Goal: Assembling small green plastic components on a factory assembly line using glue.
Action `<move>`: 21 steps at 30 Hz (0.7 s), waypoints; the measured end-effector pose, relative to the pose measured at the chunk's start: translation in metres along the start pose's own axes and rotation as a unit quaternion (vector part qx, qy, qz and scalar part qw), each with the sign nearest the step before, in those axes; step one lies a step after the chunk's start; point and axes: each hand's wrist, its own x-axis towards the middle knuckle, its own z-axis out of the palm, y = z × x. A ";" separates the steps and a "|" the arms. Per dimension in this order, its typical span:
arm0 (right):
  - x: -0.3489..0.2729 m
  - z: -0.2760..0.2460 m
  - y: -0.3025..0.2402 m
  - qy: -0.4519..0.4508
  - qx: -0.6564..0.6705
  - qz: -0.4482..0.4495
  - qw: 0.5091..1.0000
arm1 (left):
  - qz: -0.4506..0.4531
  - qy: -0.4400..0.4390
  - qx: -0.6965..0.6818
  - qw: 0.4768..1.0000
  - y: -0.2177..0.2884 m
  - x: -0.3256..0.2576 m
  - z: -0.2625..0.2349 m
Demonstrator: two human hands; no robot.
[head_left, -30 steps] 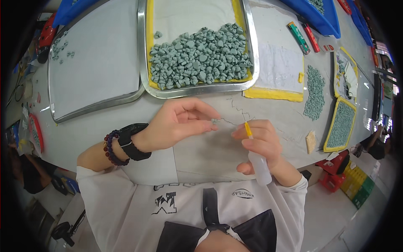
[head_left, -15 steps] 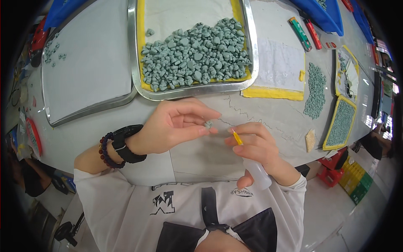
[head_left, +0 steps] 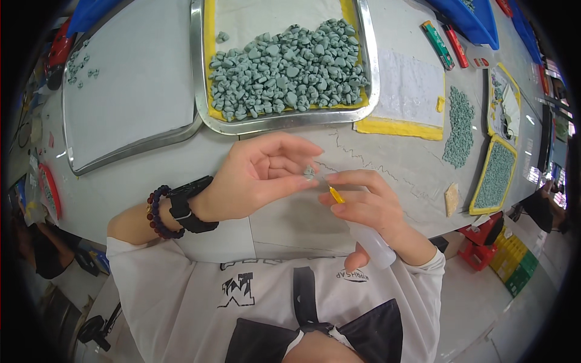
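Note:
My left hand [head_left: 257,172], palm turned inward, pinches a small grey-green piece [head_left: 310,172] between thumb and fingertips. Close beside it, the index fingertip of my right hand [head_left: 369,202] reaches the left thumb tip, and something small and translucent shows between them, too blurred to name. A whitish squeeze bottle [head_left: 372,245] is gripped in my right hand, and its yellow nozzle [head_left: 336,195] pokes out between the fingers toward the left hand. Beyond both hands, a metal tray [head_left: 284,124] with a yellow-edged liner holds a heap of similar grey-green pieces [head_left: 290,72].
On the left lies a white-covered tray [head_left: 133,91] with a few pieces [head_left: 78,63]. To the right are a yellow-edged sheet [head_left: 402,100], loose small pieces [head_left: 460,127], a filled yellow-rimmed tray [head_left: 495,175], and green [head_left: 437,45] and red boxes [head_left: 456,46]. A blue bin [head_left: 466,21] stands far right.
My right hand has moved left, so its index fingertip now meets the left thumb tip. The left hand still pinches the small piece. The view has shifted slightly.

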 end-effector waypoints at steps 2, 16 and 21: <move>0.006 0.001 0.001 0.011 -0.003 -0.020 1.000 | 0.025 0.009 0.000 1.000 -0.001 0.002 0.001; 0.004 0.005 0.000 -0.009 -0.007 0.025 1.000 | -0.005 -0.009 0.027 1.000 0.002 -0.001 -0.001; 0.008 0.007 0.002 0.015 -0.025 -0.006 1.000 | -0.011 -0.012 0.019 1.000 0.003 -0.001 -0.001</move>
